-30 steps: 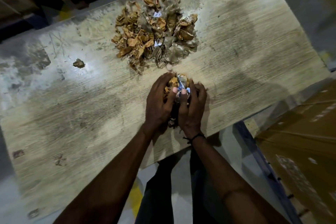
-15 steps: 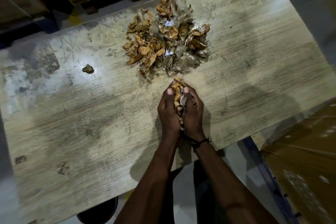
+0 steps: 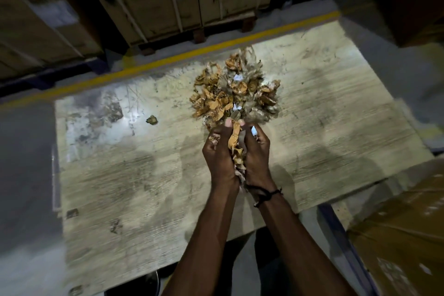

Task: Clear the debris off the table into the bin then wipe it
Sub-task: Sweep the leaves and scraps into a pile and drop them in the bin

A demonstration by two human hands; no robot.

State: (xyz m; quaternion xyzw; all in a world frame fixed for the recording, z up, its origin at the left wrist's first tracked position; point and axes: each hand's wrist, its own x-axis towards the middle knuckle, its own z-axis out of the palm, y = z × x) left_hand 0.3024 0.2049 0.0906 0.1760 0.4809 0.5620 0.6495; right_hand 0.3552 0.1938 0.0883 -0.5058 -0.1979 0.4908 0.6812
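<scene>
Debris, a crumpled handful, sits pressed between our left hand and right hand, both grips closed around it above the counter; the main pile lies just beyond our fingertips.

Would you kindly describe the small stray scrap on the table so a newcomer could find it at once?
Start at the pale, scuffed wooden table, then find the large heap of crumpled brown debris near its far edge. Left of that heap, lying alone beside a shiny worn patch, is the small brownish crumpled scrap, the only piece detached from the heap.
</scene>
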